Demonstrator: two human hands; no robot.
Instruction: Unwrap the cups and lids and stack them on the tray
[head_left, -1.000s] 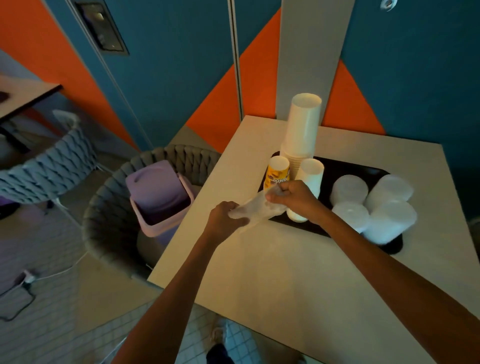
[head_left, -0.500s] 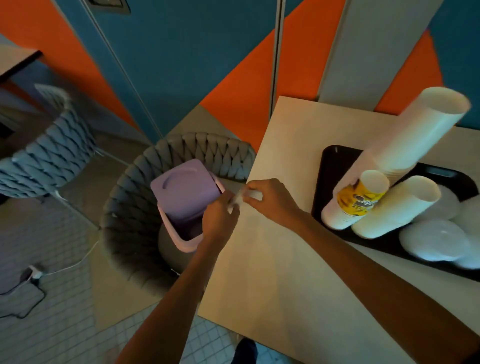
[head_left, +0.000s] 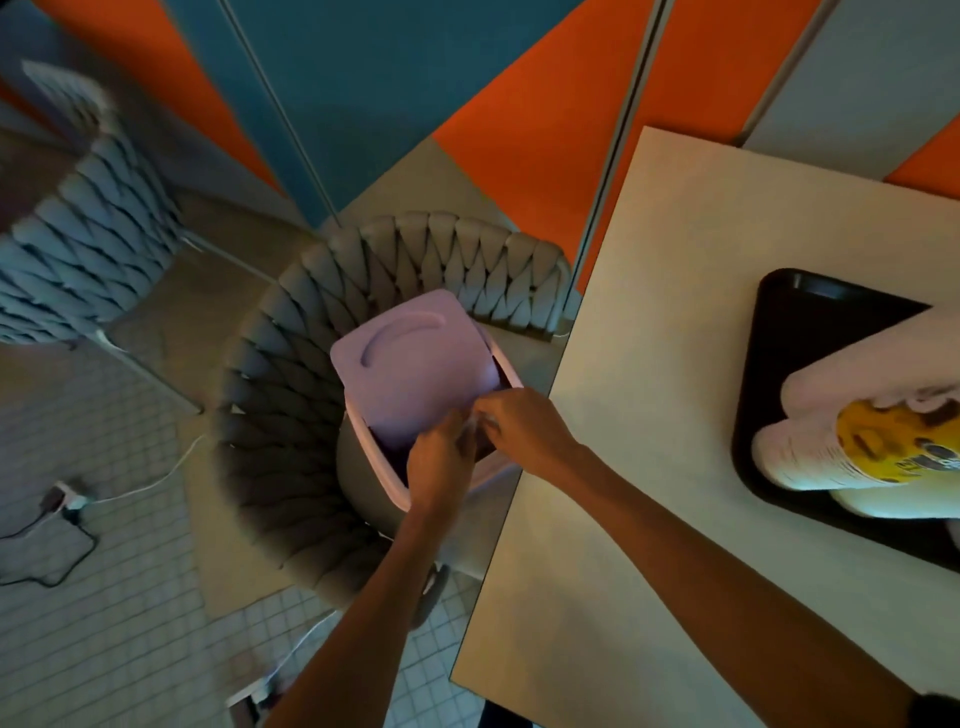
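My left hand (head_left: 440, 462) and my right hand (head_left: 519, 428) meet over the lilac swing-lid bin (head_left: 410, 364) that stands on the woven chair. Between their fingertips they pinch a scrunched clear plastic wrapper (head_left: 475, 420), of which only a sliver shows. At the right edge the black tray (head_left: 779, 332) lies on the table and carries stacks of white cups (head_left: 852, 364) and a yellow printed cup (head_left: 904, 447), all blurred and cut off by the frame.
The beige table (head_left: 649, 415) fills the right half. A grey woven chair (head_left: 291, 395) holds the bin, and a second one (head_left: 78, 249) stands at the far left. A cable and plug (head_left: 62, 501) lie on the tiled floor.
Both hands carried the crumpled wrapper leftward from beside the tray, past the table's edge, to above the bin. My view turned left, so the tray slid to the right edge.
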